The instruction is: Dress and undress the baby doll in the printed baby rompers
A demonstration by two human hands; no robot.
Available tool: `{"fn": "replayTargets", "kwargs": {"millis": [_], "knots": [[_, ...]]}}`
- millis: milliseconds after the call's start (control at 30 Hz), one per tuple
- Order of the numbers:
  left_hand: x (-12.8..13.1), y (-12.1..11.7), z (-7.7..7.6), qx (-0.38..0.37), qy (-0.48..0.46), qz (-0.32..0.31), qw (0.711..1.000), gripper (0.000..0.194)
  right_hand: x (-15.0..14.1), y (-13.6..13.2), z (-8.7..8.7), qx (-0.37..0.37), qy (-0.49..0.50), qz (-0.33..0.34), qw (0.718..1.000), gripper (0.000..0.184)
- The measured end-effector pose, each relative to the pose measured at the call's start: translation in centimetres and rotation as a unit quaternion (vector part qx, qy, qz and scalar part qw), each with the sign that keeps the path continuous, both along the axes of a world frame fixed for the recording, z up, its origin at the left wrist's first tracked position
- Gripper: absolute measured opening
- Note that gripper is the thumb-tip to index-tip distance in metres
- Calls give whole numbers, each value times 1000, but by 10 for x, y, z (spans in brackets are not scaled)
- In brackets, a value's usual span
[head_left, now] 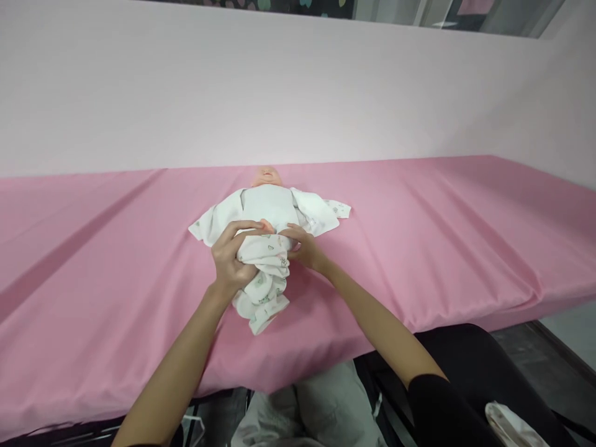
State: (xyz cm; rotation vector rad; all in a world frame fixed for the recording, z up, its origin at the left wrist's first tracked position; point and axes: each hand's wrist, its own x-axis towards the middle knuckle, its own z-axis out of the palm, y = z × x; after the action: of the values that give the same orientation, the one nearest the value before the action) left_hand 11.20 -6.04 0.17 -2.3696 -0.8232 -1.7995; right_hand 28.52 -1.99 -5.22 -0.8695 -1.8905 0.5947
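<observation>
Pink-draped, the table [372,298] carries a doll [267,177] lying in a white top [269,203], head by the far edge. Toward the near edge, a person's left hand [231,257] and right hand [305,247] close their fingers on bunched, printed white cloth [266,251] at the doll's lower body.

"What's covered on the doll [267,178]?"
"Its legs: the bunched cloth [265,282] hides how far they reach."
"And that peach-coloured bit [267,226] beside the left hand [230,257]?"
"Mostly covered; I can't tell which part it is."
"The right hand [306,246]?"
"Partly behind the cloth."
"And the prints [271,247] on it?"
"Too small to name."
"Anything cut off?"
"The window [395,11] by the top edge, the pink sheet [93,279] at both sides, the pale rag [512,425] at the bottom, and the left forearm [172,372] too."
</observation>
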Motion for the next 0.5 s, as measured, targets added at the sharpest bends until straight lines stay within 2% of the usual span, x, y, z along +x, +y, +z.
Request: {"fn": "replayTargets", "kwargs": {"millis": [100,200,300,433,500], "knots": [[-4,-1,3,-64,-36,-21,997,24,0,-1,-2,11,-13,-2,1000,32],[-6,0,4,-150,-60,-93,982,25,0,-2,-2,35,-29,7,999,33],[-6,0,5,-264,-88,-177,944,17,1,-3,-1,54,-35,27,998,33],[-8,0,8,-390,-131,-213,886,20,3,-5,0,60,-43,46,996,32],[-11,1,9,-460,-81,-237,852,17,5,-6,0,63,-48,49,996,33]]}}
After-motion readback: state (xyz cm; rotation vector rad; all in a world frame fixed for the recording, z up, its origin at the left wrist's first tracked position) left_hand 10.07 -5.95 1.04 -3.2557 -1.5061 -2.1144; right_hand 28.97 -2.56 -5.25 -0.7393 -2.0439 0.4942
